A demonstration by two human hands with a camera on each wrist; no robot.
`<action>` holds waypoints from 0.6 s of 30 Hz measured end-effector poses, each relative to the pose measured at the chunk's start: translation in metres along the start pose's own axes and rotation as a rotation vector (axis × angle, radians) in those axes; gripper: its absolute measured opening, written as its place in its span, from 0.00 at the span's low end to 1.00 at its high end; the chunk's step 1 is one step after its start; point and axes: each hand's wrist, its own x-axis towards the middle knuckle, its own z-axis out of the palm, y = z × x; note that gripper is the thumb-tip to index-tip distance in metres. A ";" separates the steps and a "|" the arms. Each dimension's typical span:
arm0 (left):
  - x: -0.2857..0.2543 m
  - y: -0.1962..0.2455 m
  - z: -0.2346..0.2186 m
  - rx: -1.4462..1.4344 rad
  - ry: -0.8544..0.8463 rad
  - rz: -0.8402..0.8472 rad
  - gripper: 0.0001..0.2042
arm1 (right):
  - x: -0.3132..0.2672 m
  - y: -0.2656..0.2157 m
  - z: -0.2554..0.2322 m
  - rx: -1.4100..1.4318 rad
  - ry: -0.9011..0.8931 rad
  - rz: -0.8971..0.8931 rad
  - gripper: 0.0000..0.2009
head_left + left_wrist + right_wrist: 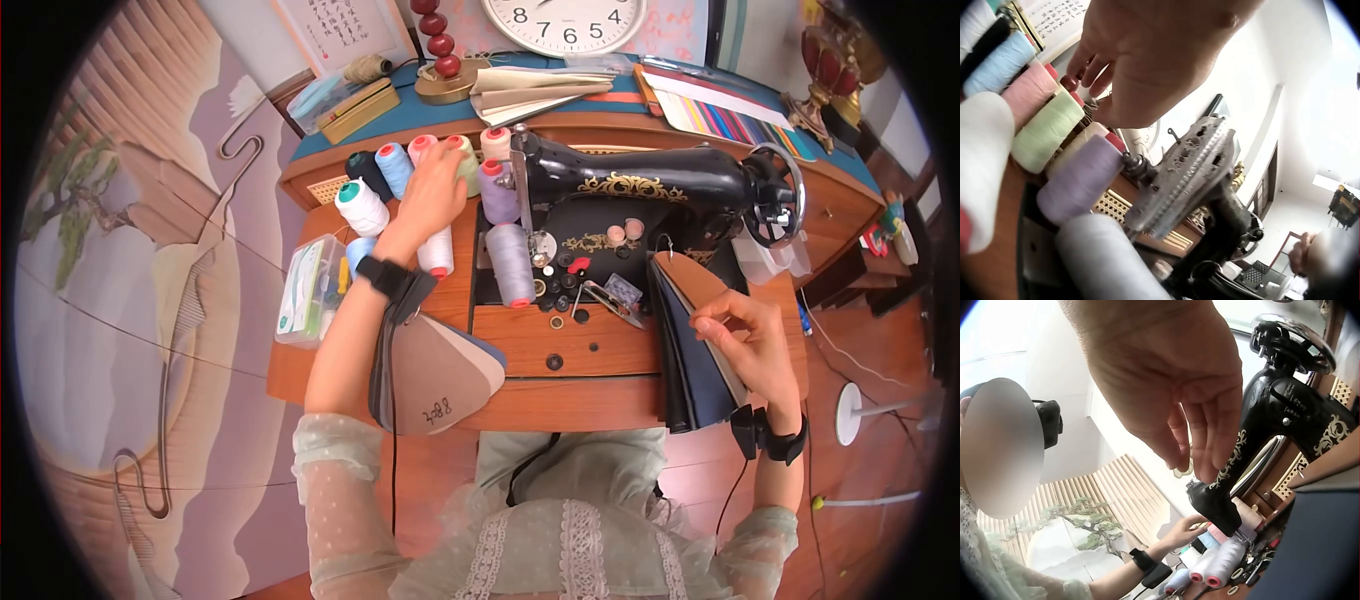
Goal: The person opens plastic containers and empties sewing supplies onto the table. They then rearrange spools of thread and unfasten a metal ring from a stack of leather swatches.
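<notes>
While my left hand (432,195) lies over the row of thread cones (400,170) at the back of the wooden table (520,345), its fingers are loosely spread and reach down toward the pale green cone (1047,131); whether they touch it I cannot tell, and they grip nothing. My right hand (750,345) hovers at the top edge of the dark fabric swatch book (695,355), which stands fanned on the right of the table, just beside the black sewing machine (640,195). Its fingertips are drawn narrowly together, though I cannot tell if they pinch a page. A clear plastic box (308,290) at the left table edge holds small sewing items I cannot make out. A second swatch fan (440,375), in tan and grey, lies under my left wrist; its top card bears the handwritten "8824". Behind the machine, a clock face (565,20) shows 8, 7, 6, 5.
</notes>
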 end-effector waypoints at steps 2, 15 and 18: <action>0.022 -0.018 0.024 0.243 0.126 0.110 0.22 | -0.002 -0.001 0.000 -0.010 -0.002 0.016 0.04; -0.019 0.008 0.003 0.122 -0.237 -0.004 0.18 | -0.008 0.007 -0.004 -0.029 -0.043 0.068 0.04; -0.036 0.025 -0.011 0.076 -0.318 -0.074 0.17 | -0.007 0.005 -0.002 -0.038 -0.057 0.056 0.04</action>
